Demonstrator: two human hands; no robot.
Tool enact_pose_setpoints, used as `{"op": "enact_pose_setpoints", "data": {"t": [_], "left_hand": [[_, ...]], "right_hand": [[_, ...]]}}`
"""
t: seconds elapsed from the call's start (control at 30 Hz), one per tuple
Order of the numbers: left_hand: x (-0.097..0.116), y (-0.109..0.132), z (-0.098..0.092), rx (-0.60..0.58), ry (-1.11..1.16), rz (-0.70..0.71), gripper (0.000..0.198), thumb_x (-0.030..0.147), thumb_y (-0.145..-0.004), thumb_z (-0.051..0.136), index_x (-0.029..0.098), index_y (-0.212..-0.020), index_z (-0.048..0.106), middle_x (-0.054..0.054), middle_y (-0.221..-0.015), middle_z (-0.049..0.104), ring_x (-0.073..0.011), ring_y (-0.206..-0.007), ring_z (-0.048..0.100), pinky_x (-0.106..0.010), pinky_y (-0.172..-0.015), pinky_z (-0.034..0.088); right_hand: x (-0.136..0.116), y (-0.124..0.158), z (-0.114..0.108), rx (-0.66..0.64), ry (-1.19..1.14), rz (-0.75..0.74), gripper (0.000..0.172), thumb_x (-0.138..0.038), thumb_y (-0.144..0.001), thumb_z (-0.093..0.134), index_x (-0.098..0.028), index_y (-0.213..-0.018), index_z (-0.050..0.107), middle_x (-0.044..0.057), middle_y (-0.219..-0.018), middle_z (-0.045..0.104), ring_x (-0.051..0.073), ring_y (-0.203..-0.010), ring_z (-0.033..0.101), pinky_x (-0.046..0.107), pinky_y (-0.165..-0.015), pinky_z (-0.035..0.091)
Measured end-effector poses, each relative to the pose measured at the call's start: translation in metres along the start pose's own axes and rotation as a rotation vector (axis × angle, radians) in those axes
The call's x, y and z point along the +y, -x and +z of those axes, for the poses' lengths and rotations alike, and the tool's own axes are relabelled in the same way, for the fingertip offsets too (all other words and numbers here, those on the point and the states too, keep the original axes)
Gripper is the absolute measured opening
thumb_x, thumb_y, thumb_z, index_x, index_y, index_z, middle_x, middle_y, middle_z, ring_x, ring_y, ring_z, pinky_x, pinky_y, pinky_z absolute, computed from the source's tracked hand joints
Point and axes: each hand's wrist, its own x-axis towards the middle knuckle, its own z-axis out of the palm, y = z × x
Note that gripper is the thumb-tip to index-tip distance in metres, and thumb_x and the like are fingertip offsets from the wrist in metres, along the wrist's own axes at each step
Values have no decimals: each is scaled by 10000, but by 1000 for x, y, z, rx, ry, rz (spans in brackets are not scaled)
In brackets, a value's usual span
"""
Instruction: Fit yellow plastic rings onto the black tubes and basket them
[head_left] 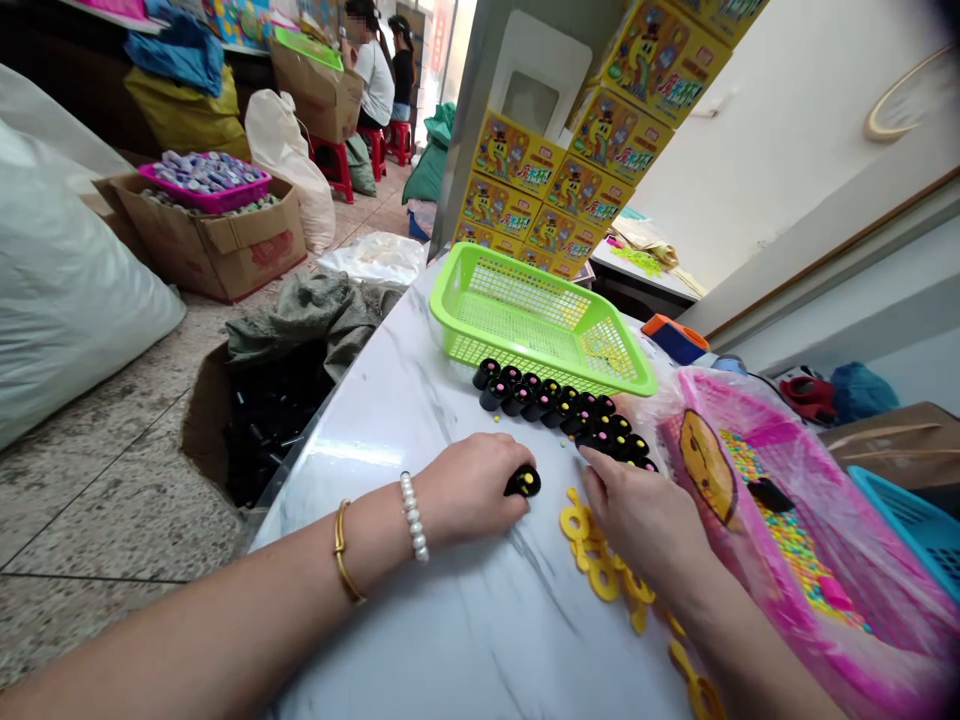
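- The left hand (472, 490), wearing a pearl bracelet and a gold bangle, rests on the desk (420, 640). Its fingers are curled closed around one black plastic piece (523, 482) topped with yellow dots, apparently to hold it steady.
- The right hand (637, 510) reaches over the far end of a double row of black dotted pieces (555, 412). Its fingers are extended, with the tips at the row; I cannot tell whether they are pinching a piece.
- Roughly twenty pieces stand in that row, packed close, seemingly to keep them together within reach. The exact count is hidden by the overlap.
- About a dozen yellow plastic rings (600, 565) lie loose below the right hand, close at hand on the desk.
- One green plastic basket (540, 320) sits just beyond the row. To the right, a pink basket (787, 540) lined with a clear bag holds many small coloured beads.
- At the left edge of the desk, a cardboard box (262, 430) on the floor holds many more black pieces.
- At the upper left, two seated co-workers (373, 80) are apart from these hands.
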Motion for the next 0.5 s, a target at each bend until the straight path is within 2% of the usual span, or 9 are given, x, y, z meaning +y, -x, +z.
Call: {"op": "enact_pose_setpoints", "data": {"t": [0.13, 0.33, 0.5], "left_hand": [[2, 2, 1, -83, -5, 111, 365, 181, -743, 651, 169, -1107, 673, -85, -1018, 676, -236, -941, 641, -326, -850, 517], [4, 2, 0, -100, -31, 100, 345, 164, -756, 622, 168, -1098, 668, -89, -1019, 668, -243, -942, 641, -336, -844, 527], [4, 3, 1, -98, -33, 89, 331, 164, -759, 620, 173, -1086, 666, -90, -1016, 665, -250, -935, 641, -347, -831, 529]], "right_hand": [[-9, -15, -4, -63, 47, 1, 247, -225, -917, 483, -215, -1070, 677, 64, -671, 732, 245, -558, 701, 275, -428, 286], [-17, -24, -3, -89, 48, -22, 191, -189, -901, 516, -159, -1017, 665, 93, -670, 725, 265, -571, 707, 283, -424, 259], [-16, -17, 0, -64, 23, -23, 161, -221, -922, 511, -197, -972, 662, 52, -734, 737, 211, -597, 703, 275, -445, 255]]}}
